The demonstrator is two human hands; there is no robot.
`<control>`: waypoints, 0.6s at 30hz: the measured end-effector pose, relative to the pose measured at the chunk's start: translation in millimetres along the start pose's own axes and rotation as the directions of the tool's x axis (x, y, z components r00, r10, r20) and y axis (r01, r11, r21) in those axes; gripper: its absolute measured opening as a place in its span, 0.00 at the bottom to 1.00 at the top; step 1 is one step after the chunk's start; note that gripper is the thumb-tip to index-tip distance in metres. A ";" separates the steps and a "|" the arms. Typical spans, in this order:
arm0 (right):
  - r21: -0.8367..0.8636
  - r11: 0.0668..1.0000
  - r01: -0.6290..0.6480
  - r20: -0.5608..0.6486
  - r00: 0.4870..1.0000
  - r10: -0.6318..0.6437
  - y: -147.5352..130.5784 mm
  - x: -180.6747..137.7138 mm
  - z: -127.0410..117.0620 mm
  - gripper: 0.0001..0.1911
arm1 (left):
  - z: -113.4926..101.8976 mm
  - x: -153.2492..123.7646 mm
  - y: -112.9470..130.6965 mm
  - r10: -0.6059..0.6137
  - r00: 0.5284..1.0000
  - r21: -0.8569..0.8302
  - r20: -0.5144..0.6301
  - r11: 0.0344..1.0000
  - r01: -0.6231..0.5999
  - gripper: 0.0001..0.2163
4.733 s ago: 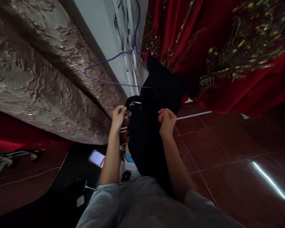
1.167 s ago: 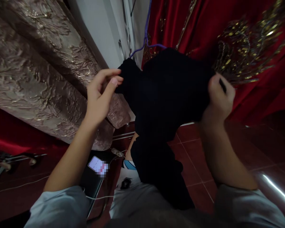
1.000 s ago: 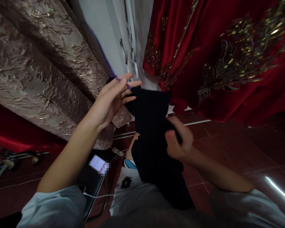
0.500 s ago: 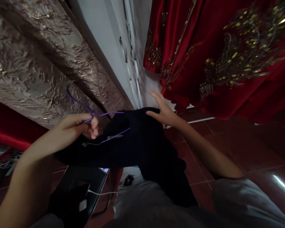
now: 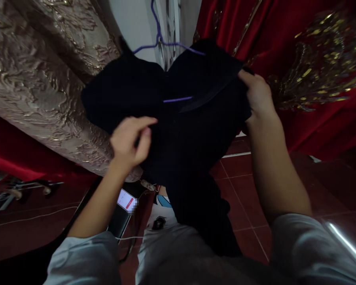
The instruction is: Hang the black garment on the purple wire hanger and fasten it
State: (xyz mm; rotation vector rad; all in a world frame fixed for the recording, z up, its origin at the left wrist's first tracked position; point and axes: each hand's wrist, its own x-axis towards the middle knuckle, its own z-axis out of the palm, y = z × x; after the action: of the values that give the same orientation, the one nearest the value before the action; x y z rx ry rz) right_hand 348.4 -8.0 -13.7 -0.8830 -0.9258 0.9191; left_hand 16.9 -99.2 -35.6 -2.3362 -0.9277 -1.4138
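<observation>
A very dark, near-black garment [image 5: 190,146] hangs on a purple wire hanger [image 5: 159,37], whose hook points up and away from me. Part of the hanger's lower bar shows through the garment's neck opening. My right hand [image 5: 258,94] pinches the garment's edge at the upper right and holds it out to the side. In front of the garment's left part is my left hand [image 5: 132,138], index finger stretched out and thumb apart from it. Whether its fingertips touch the cloth I cannot tell. The lower end of the garment drapes down toward my lap.
Gold-patterned beige fabric [image 5: 47,91] hangs at the left. A red cloth with sequins [image 5: 323,59] hangs at the right. Below left, a lit phone [image 5: 127,200] lies on a black seat [image 5: 118,223], with a white cable [image 5: 129,238] nearby. The floor is red tile [image 5: 240,198].
The hanger has moved up and right and now stands upright in the garment. My left hand has let go of the hanger. My right hand has taken hold of the garment's edge.
</observation>
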 end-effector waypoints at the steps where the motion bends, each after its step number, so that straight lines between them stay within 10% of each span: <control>1: 0.000 1.000 0.000 -0.032 0.999 0.000 2.2 -9.6 -5.7 0.04 | 9.0 -10.4 3.2 -0.049 0.987 -0.023 0.156 0.998 0.053 0.15; 5: -0.047 0.999 0.023 -0.104 0.994 -0.028 22.8 -49.9 -25.9 0.06 | 45.2 -46.9 12.9 -0.286 0.811 -0.033 0.511 0.936 0.351 0.27; 12: -0.208 0.956 0.208 -0.126 0.963 -0.237 32.2 -67.5 -30.6 0.07 | 86.8 -58.0 14.0 -0.483 0.832 -0.270 0.272 0.792 0.548 0.27; 18: -0.399 0.812 0.426 -0.547 0.601 -0.583 63.7 -154.9 -6.1 0.05 | 97.4 -66.2 37.1 -0.673 0.739 -0.493 0.001 0.643 0.586 0.07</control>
State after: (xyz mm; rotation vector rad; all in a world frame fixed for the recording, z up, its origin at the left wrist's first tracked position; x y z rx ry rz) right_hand 289.8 -129.1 -113.6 -0.9658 -0.6055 -0.0385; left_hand 87.2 -102.9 -137.1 -2.1942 -1.6148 -2.3172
